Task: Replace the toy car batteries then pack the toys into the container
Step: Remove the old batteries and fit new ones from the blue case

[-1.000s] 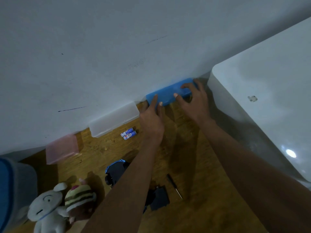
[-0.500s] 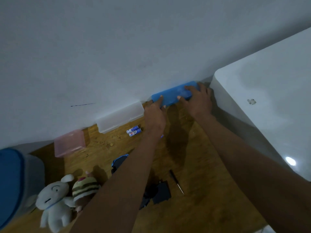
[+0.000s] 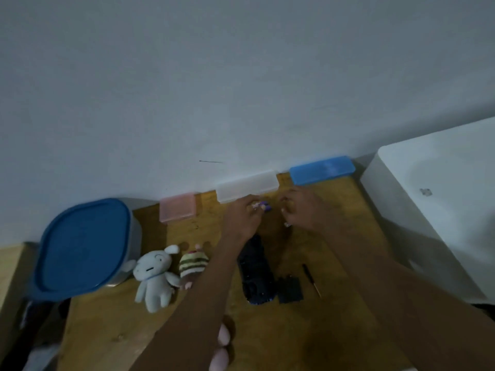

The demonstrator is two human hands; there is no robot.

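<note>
My left hand (image 3: 242,219) pinches the small blue-and-white batteries (image 3: 262,206) at its fingertips, just in front of the clear case. A little to the right, my right hand (image 3: 301,210) hovers with loosely curled fingers and holds nothing that I can see. The dark blue toy car (image 3: 255,271) lies on the wooden table (image 3: 348,231) below my hands, with its black battery cover (image 3: 290,289) beside it. A white plush (image 3: 154,277) and a striped plush (image 3: 193,266) lie left of my left forearm. The blue-lidded container (image 3: 85,247) stands at the far left.
Three flat cases stand against the wall: pink (image 3: 178,211), clear white (image 3: 247,188) and blue (image 3: 321,170). A small screwdriver (image 3: 310,279) lies right of the battery cover. A large white box (image 3: 442,210) borders the table's right side. Pale pink rounded shapes (image 3: 222,349) show at the near edge.
Both hands left the blue case at the wall and came back towards me and left. My left hand now holds the batteries. The view has swung, bringing the container into sight.
</note>
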